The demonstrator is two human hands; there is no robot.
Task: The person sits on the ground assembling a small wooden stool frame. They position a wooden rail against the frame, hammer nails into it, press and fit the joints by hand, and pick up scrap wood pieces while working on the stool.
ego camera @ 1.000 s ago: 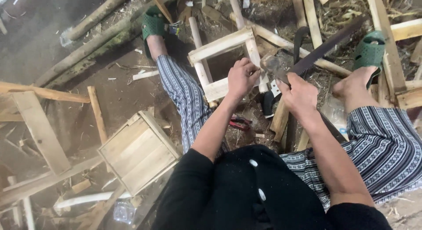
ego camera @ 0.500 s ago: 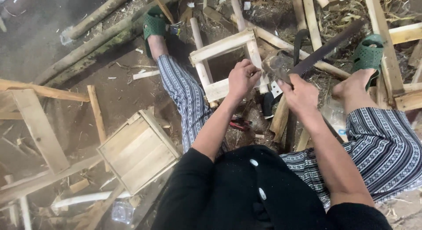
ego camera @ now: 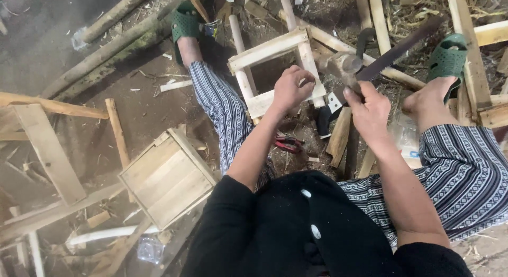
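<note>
A small frame of pale wooden slats (ego camera: 264, 52) lies on the ground between my legs. My left hand (ego camera: 291, 89) is closed on its near slat, fingers curled at the corner. My right hand (ego camera: 370, 110) grips the handle of a hammer, whose blurred head (ego camera: 343, 64) is raised just right of the frame's near corner. A long dark blade (ego camera: 402, 47) lies slanting behind the hammer. A black-handled tool (ego camera: 325, 118) lies on the ground below my left hand.
Red-handled pliers (ego camera: 288, 143) lie by my left knee. A closed wooden box (ego camera: 169, 176) sits at lower left. Loose slats, poles and offcuts (ego camera: 114, 131) litter the dirt floor. My feet wear green sandals (ego camera: 448, 57).
The hammer head has come up and blurs beside the frame's corner. My left hand stays on the frame.
</note>
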